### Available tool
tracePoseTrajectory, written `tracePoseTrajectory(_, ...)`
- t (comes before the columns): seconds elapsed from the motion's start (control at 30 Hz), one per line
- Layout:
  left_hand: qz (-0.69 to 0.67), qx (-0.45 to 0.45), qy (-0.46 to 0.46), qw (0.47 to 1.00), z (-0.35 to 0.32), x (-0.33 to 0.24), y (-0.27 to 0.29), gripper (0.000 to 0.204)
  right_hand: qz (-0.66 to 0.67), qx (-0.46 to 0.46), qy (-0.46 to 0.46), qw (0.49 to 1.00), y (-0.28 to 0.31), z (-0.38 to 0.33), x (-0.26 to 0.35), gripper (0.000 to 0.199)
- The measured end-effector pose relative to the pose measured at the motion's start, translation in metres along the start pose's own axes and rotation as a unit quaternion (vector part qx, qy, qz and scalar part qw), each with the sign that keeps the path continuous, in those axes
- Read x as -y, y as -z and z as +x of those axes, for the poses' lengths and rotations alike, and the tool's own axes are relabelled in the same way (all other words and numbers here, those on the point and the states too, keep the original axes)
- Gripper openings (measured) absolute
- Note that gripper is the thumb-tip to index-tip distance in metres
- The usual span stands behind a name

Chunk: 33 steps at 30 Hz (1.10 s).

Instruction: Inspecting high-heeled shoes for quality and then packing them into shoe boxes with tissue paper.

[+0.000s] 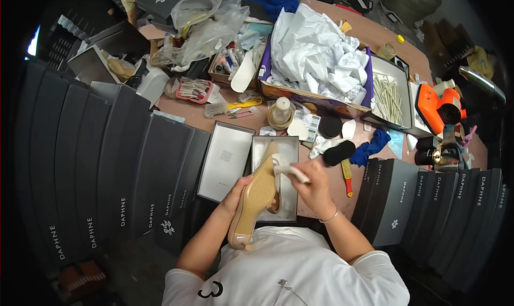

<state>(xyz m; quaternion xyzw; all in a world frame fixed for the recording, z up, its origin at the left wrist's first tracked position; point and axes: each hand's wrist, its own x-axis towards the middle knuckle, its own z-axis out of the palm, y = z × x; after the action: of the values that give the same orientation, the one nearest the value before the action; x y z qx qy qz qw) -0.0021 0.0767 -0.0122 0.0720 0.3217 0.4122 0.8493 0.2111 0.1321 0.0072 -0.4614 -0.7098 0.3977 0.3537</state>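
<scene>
My left hand (233, 198) grips a beige pointed-toe heeled shoe (257, 193) by its side, the tan sole facing up and the toe pointing away from me. In my right hand (316, 189) is a pale, short stick-like thing (292, 172) whose kind I cannot make out; its tip is at the right edge of the shoe's front. Below the shoe lies an open grey shoebox (291, 150), where part of another shoe (274, 204) shows, mostly hidden. The box's lid (225, 161) rests to its left, inner side up.
Stacked dark shoeboxes (118, 172) stand left, with more shoeboxes (396, 204) right. Beyond are a glue jar (280, 114), a yellow-handled brush (243, 105), a black sponge (338, 153), a red-and-yellow brush (347, 177), a carton of white paper (316, 54) and a box of sticks (386, 94).
</scene>
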Motion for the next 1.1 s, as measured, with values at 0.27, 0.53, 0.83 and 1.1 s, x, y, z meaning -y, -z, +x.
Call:
tracePoseTrajectory(0.27,-0.032,-0.045,0.026,0.998,-0.002,0.022,-0.006,0.056,0.092,0.078,0.056,0.991,-0.02,-0.053,0.003,0.042)
tracePoseTrajectory(0.53,-0.011,-0.053,0.036,0.998,-0.006,0.022,-0.02,0.055,0.093,0.106,0.058,0.988,-0.005,-0.06,0.003,0.05)
tracePoseTrajectory(0.83,-0.016,-0.027,-0.018,0.999,-0.008,0.026,-0.013,0.055,0.265,0.056,-0.078,0.959,0.012,0.013,-0.046,0.05)
tracePoseTrajectory(1.1,-0.065,-0.064,-0.061,0.994,0.004,0.024,0.002,0.053,-0.221,-0.005,0.178,0.959,-0.013,0.156,-0.083,0.062)
